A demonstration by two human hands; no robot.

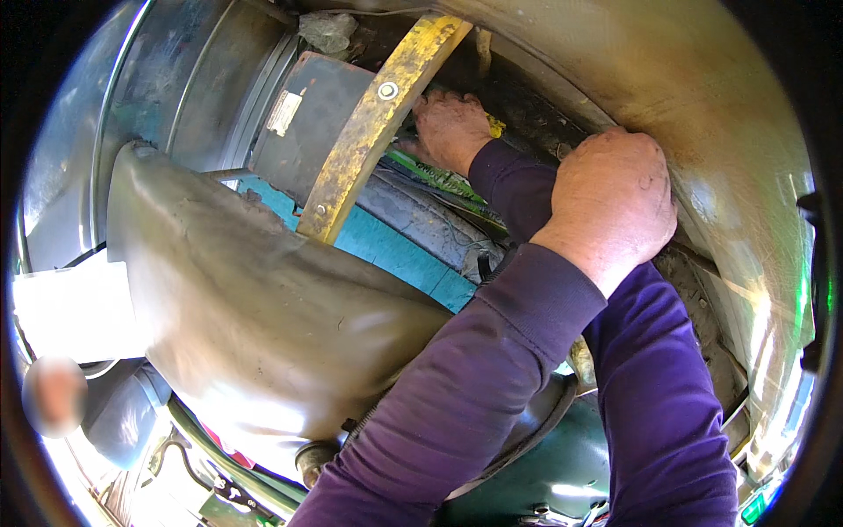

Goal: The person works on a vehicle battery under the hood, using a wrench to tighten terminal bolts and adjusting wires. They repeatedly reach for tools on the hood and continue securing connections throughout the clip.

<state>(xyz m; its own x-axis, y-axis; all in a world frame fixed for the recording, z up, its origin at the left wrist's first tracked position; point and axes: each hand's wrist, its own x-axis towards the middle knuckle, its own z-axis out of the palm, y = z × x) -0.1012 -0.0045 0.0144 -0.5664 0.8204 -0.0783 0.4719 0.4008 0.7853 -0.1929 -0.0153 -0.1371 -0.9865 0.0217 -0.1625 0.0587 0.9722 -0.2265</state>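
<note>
Grip first: left hand is closed on a small yellow piece, deep in the gap behind the yellow metal bar. Right hand presses on the dirty edge under the curved metal panel; fingers hidden, can't tell if it grips anything. Green strip just below the left hand, teal plate under that, grey box beside the bar. Grey cover nearer the camera. Progress looks mid-way: both hands inside, nothing pulled clear yet.
</note>
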